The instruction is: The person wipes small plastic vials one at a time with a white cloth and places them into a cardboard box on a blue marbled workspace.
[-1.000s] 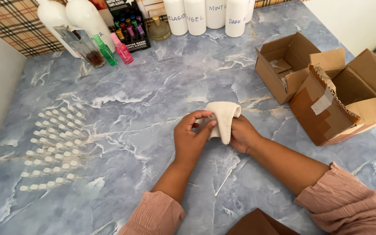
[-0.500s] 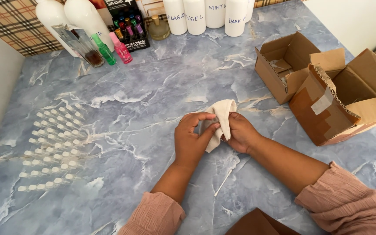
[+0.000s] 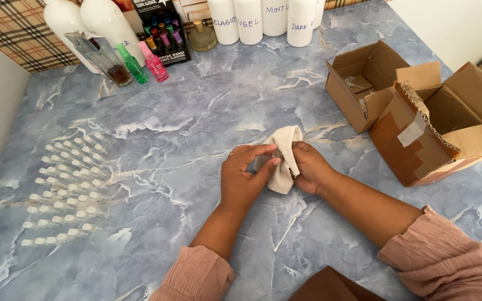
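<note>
One bench [image 3: 196,111], blue-grey marble-pattern top, smooth and glossy. Two open cardboard boxes at the right: the far one [image 3: 364,83] plain corrugated brown with flaps up, the near one [image 3: 436,134] lying tilted with a strip of pale tape on its flap; they touch each other. A third brown cardboard edge shows at the far right corner, mostly cut off. Four white cylindrical bottles [image 3: 252,19] in a row at the back edge, matte plastic, handwritten labels. Two large white rounded bottles [image 3: 85,28] back left. One black display box [image 3: 163,28] of small coloured vials beside them. One clear glass bottle [image 3: 107,58] with dark liquid, one green spray bottle [image 3: 131,64], one pink spray bottle [image 3: 154,62], standing close together. One small round amber bottle [image 3: 202,36].

Left of the hands, a grid of small clear vials [image 3: 65,189] with white caps, roughly seven rows; exact count not readable because the glass blends into the bench.

One cream cloth [image 3: 284,161], soft woven, bunched, held just above the bench at centre. Left hand [image 3: 244,178] grip: thumb and fingers closed on the cloth's left side, with something small and clear, possibly a vial, pinched inside. Right hand [image 3: 311,170] grip: closed on the cloth's right edge. Cloth sits between both grips, touching both.

One thin white stick [image 3: 285,234] lies on the bench, near the forearms.
</note>
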